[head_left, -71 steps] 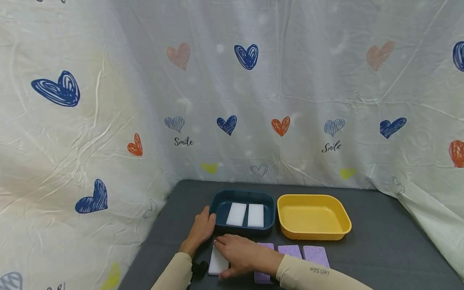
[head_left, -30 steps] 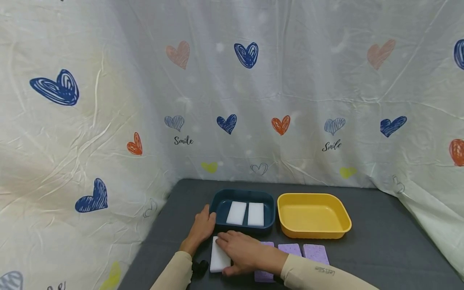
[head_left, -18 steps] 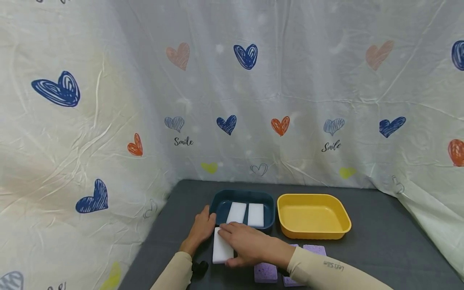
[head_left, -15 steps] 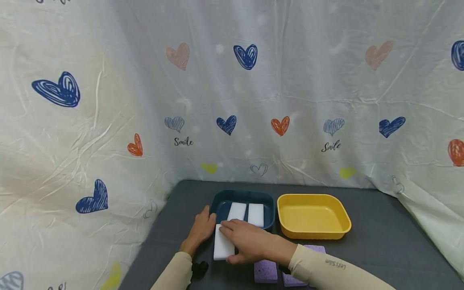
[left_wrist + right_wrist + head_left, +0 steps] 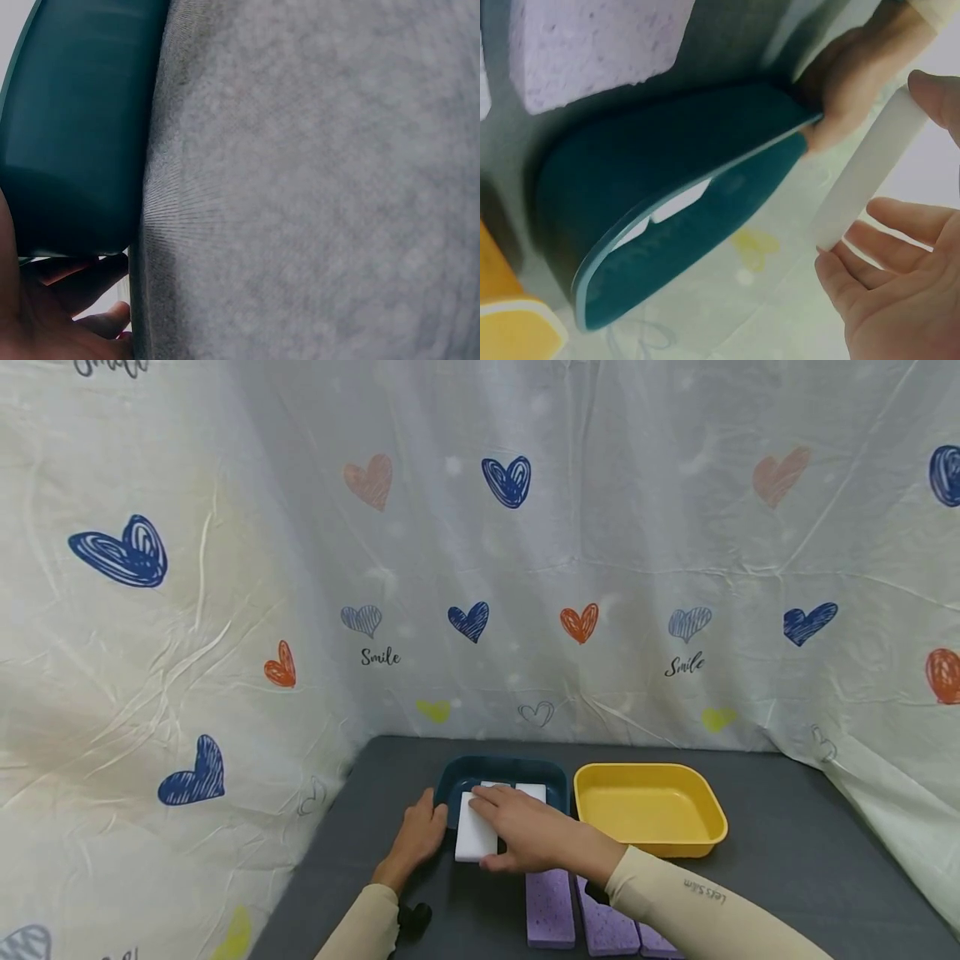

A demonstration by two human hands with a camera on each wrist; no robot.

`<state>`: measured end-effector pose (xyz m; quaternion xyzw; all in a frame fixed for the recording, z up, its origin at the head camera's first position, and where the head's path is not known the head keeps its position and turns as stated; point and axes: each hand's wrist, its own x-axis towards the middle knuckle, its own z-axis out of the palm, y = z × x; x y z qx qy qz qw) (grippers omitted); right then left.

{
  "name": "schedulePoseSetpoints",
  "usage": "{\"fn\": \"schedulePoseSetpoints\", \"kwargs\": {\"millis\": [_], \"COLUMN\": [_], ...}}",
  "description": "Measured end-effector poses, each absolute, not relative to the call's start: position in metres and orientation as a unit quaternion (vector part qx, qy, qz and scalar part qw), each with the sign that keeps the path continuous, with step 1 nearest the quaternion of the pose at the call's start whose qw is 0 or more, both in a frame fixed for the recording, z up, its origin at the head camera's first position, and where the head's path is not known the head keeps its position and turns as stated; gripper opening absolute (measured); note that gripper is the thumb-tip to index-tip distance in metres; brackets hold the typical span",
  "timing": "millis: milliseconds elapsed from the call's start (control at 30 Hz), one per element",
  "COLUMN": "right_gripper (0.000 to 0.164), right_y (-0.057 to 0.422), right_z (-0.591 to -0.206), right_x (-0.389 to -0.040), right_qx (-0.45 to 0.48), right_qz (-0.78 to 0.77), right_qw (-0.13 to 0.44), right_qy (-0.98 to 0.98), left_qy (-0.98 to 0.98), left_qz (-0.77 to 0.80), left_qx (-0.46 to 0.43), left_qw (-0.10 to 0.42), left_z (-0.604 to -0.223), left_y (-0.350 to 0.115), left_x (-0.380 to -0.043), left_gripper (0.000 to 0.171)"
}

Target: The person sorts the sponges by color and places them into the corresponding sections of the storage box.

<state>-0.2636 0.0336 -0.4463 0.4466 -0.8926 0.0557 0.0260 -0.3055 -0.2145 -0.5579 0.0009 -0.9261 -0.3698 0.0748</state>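
My right hand [image 5: 528, 828] pinches a white sponge block [image 5: 476, 831] between thumb and fingers. In the head view the sponge overlaps the front of the dark teal bin [image 5: 504, 767]; the right wrist view shows it held clear of the rim. Two more white sponges [image 5: 531, 791] lie inside the bin, partly hidden by my right hand. My left hand [image 5: 420, 833] holds the bin's left end, thumb and fingers at the rim. In the left wrist view some fingers [image 5: 82, 285] show past the teal wall.
A yellow bin [image 5: 649, 810] stands right of the teal one. Several purple sponges [image 5: 550, 910] lie in a row on the dark grey table [image 5: 780, 843], partly under my right forearm. A curtain printed with hearts [image 5: 525, 568] hangs behind and at the sides.
The white sponge has gone from the table up toward the teal bin in my right hand, uncovering more of the nearest purple sponge. My left hand has stayed at the bin's left end.
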Motion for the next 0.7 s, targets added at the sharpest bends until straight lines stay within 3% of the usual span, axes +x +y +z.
{"fn": "schedulePoseSetpoints", "kwargs": {"millis": [700], "right_gripper": [0.083], "right_y": [0.058], "right_z": [-0.448], "right_x": [-0.302], "right_qx": [0.379], "right_qz": [0.111], "right_qw": [0.024], "right_qy": [-0.918], "left_qy": [-0.924], "left_qz": [-0.372], "left_qx": [-0.011], "left_qw": [0.094], "left_z": [-0.562], "left_y": [-0.216], "left_x": [-0.306], "left_gripper": [0.027]}}
